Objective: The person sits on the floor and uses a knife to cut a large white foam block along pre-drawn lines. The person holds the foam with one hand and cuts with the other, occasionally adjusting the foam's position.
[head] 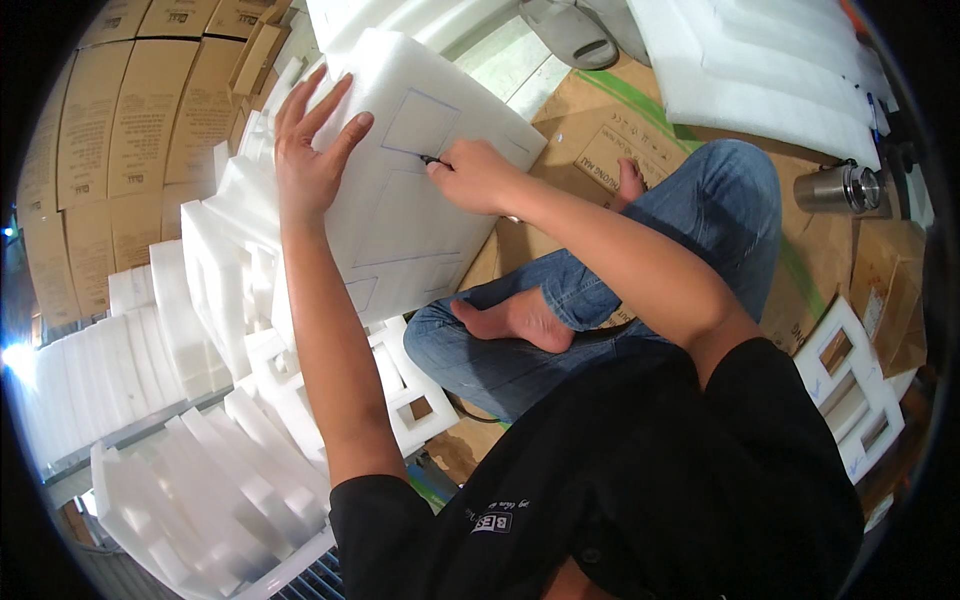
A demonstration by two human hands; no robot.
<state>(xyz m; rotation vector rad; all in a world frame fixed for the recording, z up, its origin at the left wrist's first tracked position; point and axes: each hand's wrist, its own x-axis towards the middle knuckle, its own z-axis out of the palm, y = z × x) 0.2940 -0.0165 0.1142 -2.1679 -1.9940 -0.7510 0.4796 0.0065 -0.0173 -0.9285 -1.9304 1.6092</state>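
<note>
A thick white foam block stands tilted before my crossed legs, with blue pen-drawn rectangles on its broad face. My left hand lies with spread fingers over the block's upper left edge and holds no tool. Near the lower edge of the upper drawn rectangle, my right hand grips a slim dark-tipped tool, its tip at the foam. Whether it is a pen or a blade I cannot tell; its rear is hidden in the hand.
Stacked cardboard boxes and white foam pieces stand at the left. Foam sheets, a steel flask and a cut-out foam frame lie at the right. Flattened cardboard covers the floor.
</note>
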